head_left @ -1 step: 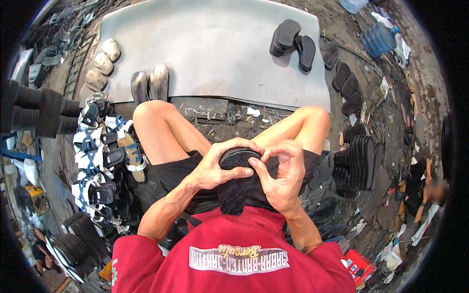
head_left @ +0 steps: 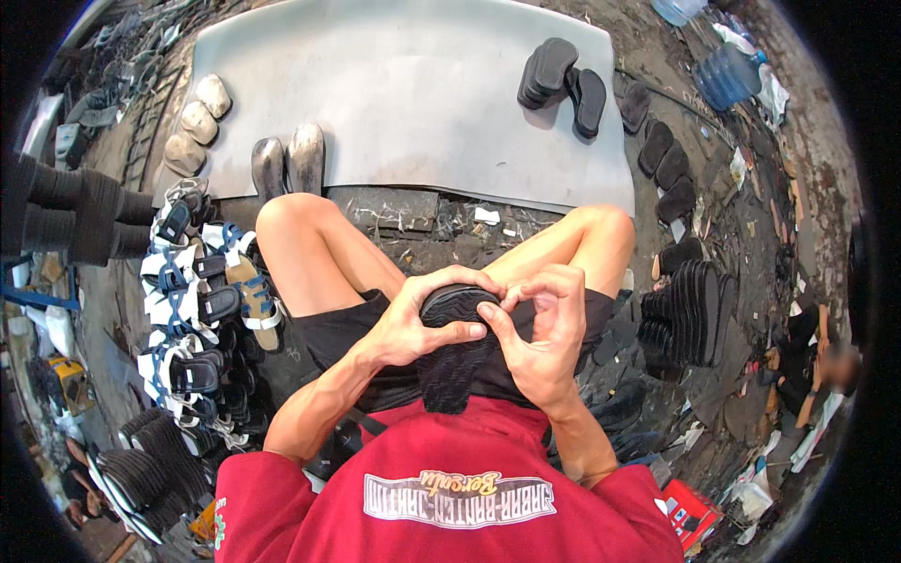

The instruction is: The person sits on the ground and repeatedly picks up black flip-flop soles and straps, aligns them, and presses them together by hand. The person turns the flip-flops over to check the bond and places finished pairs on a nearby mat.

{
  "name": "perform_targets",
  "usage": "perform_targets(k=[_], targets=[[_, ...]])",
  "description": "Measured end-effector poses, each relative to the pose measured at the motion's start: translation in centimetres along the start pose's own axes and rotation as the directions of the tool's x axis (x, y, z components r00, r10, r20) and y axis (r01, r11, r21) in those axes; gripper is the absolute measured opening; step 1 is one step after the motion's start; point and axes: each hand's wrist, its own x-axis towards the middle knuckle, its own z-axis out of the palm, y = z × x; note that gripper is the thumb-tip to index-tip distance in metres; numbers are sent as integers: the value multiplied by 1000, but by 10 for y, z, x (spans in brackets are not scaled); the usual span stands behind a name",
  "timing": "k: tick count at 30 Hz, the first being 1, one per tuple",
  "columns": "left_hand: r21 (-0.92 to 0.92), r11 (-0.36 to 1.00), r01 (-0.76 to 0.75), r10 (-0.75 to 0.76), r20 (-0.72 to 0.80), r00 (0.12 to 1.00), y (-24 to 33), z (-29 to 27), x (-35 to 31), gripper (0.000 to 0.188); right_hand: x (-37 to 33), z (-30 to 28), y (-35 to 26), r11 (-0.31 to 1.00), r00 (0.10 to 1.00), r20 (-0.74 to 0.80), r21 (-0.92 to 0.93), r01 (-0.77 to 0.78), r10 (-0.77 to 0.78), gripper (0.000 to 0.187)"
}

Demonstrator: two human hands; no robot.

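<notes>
Over my lap I hold a black sandal sole (head_left: pixel 450 371) with a wavy ridged tread facing up. Its rounded end points away from me, and the narrower end hangs down against my red shirt. My left hand (head_left: pixel 411 321) is closed round the left side and far end, with the thumb lying across the tread. At the right edge, my right hand (head_left: pixel 542 336) presses its thumb on the sole near the rounded end. Its other fingers are bent, with the fingertips close to the far rim. Whatever lies under the sole is hidden.
Ahead lies a large pale sheet (head_left: pixel 422 103) with a stack of black soles (head_left: pixel 547 70) and shoe lasts (head_left: pixel 306 158). Strapped sandals (head_left: pixel 197 300) crowd my left. More stacked soles (head_left: pixel 690 314) stand at my right, and a person (head_left: pixel 821 366) is at the far right.
The bent fingers of my right hand have shifted very slightly at the sole's far edge. My left hand and the sole stay almost in place.
</notes>
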Motion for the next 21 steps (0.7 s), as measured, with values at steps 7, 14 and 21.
perform_targets(k=[7,14,21], targets=[[10,999,-49,49,-57,997,-3,-10,-2,45,-1,16,4,987,998,-61,-156,-36,27,32],[434,866,-248,327,-116,938,6,-5,-1,35,-13,52,15,971,972,-68,-74,-229,225,48],[775,615,147,388,-459,799,42,28,1,19,4,53,0,977,977,12,-37,-210,211,45]])
